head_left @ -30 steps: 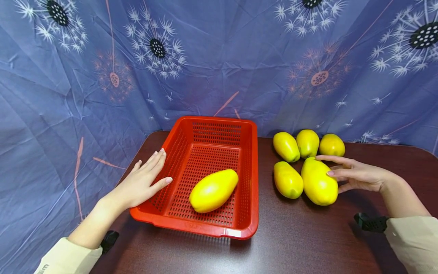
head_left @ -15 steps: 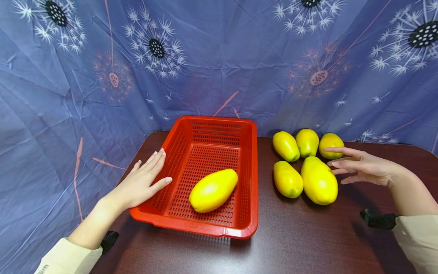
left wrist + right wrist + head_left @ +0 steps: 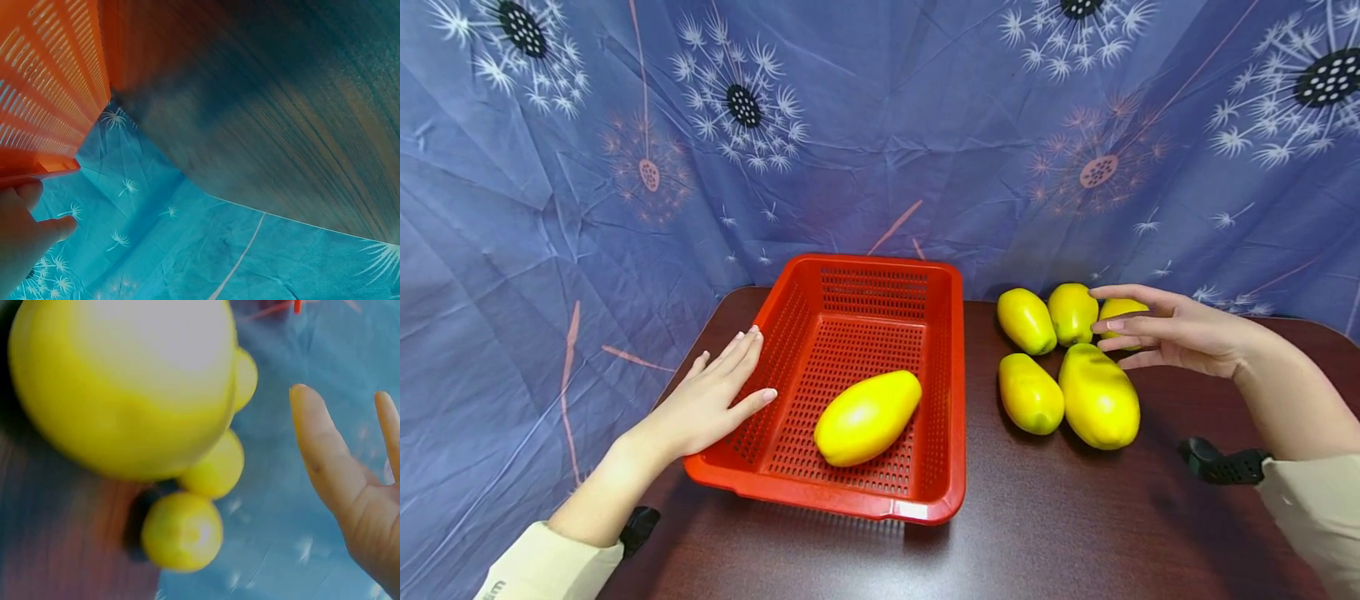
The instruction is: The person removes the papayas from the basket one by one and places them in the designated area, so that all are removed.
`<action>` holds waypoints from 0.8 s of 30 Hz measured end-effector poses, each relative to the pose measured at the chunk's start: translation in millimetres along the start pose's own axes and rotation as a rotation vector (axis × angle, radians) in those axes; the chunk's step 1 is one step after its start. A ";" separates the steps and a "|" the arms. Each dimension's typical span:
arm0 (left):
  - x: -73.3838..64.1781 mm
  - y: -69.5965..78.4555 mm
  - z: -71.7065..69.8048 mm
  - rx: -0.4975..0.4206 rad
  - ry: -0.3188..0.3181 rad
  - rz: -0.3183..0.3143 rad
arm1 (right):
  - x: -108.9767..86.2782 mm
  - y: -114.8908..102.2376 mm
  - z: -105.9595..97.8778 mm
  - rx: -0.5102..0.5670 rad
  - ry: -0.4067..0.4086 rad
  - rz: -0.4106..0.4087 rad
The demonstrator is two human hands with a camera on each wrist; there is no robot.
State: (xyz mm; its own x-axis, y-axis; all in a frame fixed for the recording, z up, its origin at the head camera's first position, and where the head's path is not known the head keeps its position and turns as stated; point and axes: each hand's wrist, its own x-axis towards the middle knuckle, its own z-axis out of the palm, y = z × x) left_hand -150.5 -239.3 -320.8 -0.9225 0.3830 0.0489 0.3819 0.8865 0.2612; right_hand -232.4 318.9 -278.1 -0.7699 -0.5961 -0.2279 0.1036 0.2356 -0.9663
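Note:
My left hand (image 3: 707,408) rests on the left rim of a red perforated plastic basket (image 3: 958,400), its fingers straight and thumb spread. In the left wrist view, fingers (image 3: 28,194) show right at the rim. One large yellow papaya (image 3: 868,418) lies inside the basket. My right hand (image 3: 1195,333) hovers over the fruit on the right, fingers spread and holding nothing. Beneath it lies another large papaya (image 3: 1101,408), which looms close in the right wrist view. Its fingers partly hide a smaller round yellow fruit (image 3: 1123,310) at the back.
Two oval yellow fruits (image 3: 1027,321) sit at the back beside the round one, and another oval fruit (image 3: 1032,396) lies left of the large papaya. All stand on a dark wooden table (image 3: 1045,517). A blue dandelion-print cloth (image 3: 880,125) hangs behind.
My right hand has come off the large papaya, drawn back to the right, then moved up and left over the back fruit. The left hand and basket stay put.

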 end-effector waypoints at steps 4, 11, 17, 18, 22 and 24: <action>-0.1 1.0 -1.1 -0.001 -0.002 -0.001 | 12.1 -15.7 17.8 -0.013 -0.029 -0.004; -1.0 1.9 -1.3 -0.002 -0.004 -0.003 | 38.6 -46.3 60.5 -0.054 -0.075 0.038; -1.6 2.2 -1.5 -0.002 -0.003 -0.004 | 66.0 -64.3 98.2 -0.096 -0.083 0.104; -1.7 2.2 -1.6 -0.001 -0.003 -0.004 | 70.8 -66.5 103.3 -0.095 -0.097 0.110; -1.4 2.6 -1.7 -0.004 -0.005 -0.004 | 89.5 -73.5 120.5 -0.120 -0.154 0.126; -0.9 2.9 -1.7 -0.008 -0.006 -0.004 | 97.9 -76.5 128.1 -0.130 -0.182 0.130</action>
State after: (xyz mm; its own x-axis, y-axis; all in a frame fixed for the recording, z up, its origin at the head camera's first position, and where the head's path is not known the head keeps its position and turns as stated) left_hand -148.7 -237.5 -318.4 -0.9236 0.3812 0.0416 0.3778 0.8859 0.2690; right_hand -235.0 144.2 -241.9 -0.6282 -0.6801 -0.3779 0.1034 0.4083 -0.9069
